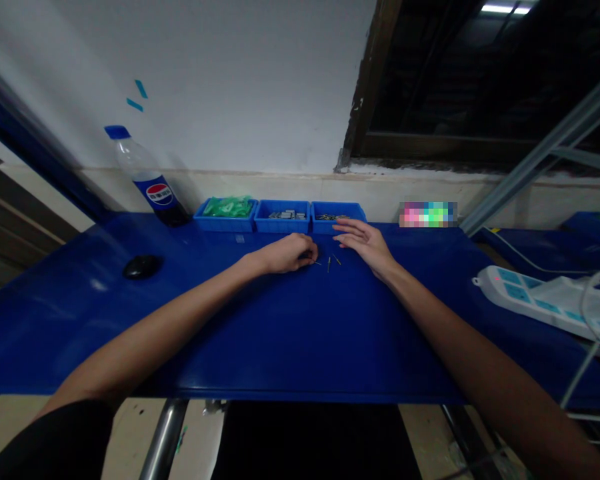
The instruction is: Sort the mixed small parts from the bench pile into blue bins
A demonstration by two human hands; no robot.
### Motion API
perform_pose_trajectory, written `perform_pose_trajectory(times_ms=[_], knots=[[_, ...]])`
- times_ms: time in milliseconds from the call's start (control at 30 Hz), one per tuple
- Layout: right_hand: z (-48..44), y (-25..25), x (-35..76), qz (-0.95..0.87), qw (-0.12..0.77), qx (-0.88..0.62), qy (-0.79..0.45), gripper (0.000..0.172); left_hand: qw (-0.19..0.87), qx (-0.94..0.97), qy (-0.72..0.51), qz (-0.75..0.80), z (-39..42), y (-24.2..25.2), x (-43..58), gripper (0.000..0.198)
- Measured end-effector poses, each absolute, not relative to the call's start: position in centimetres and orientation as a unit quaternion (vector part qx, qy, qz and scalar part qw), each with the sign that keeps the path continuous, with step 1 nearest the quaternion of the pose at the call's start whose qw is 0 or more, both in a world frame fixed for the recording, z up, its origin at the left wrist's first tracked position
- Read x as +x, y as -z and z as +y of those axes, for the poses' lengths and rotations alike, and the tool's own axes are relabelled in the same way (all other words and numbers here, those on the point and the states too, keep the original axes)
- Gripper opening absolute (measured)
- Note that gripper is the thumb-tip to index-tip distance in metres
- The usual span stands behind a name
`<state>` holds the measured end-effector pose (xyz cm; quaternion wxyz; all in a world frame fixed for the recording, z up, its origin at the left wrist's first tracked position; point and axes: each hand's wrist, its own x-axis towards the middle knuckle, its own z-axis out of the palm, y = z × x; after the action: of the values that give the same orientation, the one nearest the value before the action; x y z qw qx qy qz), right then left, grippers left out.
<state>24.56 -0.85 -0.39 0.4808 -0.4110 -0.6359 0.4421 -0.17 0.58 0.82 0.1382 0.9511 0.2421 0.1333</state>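
My left hand (293, 253) is closed in a pinch on a small thin metal pin (317, 262), low over the blue table. Two more small pins, one upright in view (329, 265) and one slanted (337, 259), lie on the table between my hands. My right hand (367, 247) has its fingers stretched apart and holds nothing; its fingertips are in front of the right blue bin (323, 227), which contains small metal pieces. Beside it, the middle blue bin (280, 225) holds short grey metal parts. Green packets (229, 207) fill the left blue bin (220, 223).
A cola bottle (157, 193) stands at the back left, with a black mouse (141, 267) in front of it. A white power strip (540, 300) with cables lies at the right. The blue table (300, 333) ends at a wall, where a blurred box (429, 215) sits.
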Motion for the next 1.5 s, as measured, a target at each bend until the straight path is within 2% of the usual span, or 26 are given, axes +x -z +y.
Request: perform_pose_trajectory(times_ms=[200,433,567,767,933,1100,1233,1300,1367,1433,1500], knots=[[-0.9,0.6,24.5,-0.624,0.471,-0.440,-0.442,0.041,0.154,0.944,-0.147,0.250,0.6,-0.9,-0.3,0.014],[-0.6,0.9,24.9,-0.630,0.462,-0.451,-0.431,0.037,0.153,0.936,-0.171,0.267,0.4,-0.7,-0.2,0.015],[-0.6,0.9,24.9,-0.638,0.455,-0.449,-0.428,0.033,0.157,0.925,-0.224,0.264,0.3,-0.8,0.3,0.013],[-1.2,0.8,24.3,-0.660,0.424,-0.413,-0.462,0.031,0.228,0.881,-0.314,0.271,-0.3,-1.2,1.0,0.012],[-1.7,0.7,23.7,-0.649,0.417,-0.397,-0.497,0.027,0.251,0.867,-0.345,0.258,-1.0,-1.8,1.3,0.013],[-1.7,0.6,23.8,-0.627,0.427,-0.403,-0.511,0.027,0.221,0.871,-0.334,0.286,-1.0,-1.7,1.3,0.016],[-1.1,0.5,24.3,-0.606,0.466,-0.437,-0.474,0.028,0.122,0.897,-0.257,0.339,-0.6,-1.1,1.0,0.018],[-0.7,0.6,24.4,-0.598,0.500,-0.437,-0.449,0.031,0.081,0.920,-0.230,0.306,-0.5,-0.8,1.0,0.019],[-0.3,0.7,24.4,-0.600,0.528,-0.416,-0.434,0.043,0.060,0.947,-0.210,0.235,-0.6,-0.5,1.1,0.027],[0.1,0.9,24.5,-0.614,0.537,-0.391,-0.425,0.056,0.051,0.965,-0.188,0.175,-0.7,-0.3,1.3,0.035],[0.5,1.2,24.7,-0.633,0.529,-0.382,-0.418,0.061,0.043,0.973,-0.170,0.151,-0.8,-0.1,1.5,0.038]])
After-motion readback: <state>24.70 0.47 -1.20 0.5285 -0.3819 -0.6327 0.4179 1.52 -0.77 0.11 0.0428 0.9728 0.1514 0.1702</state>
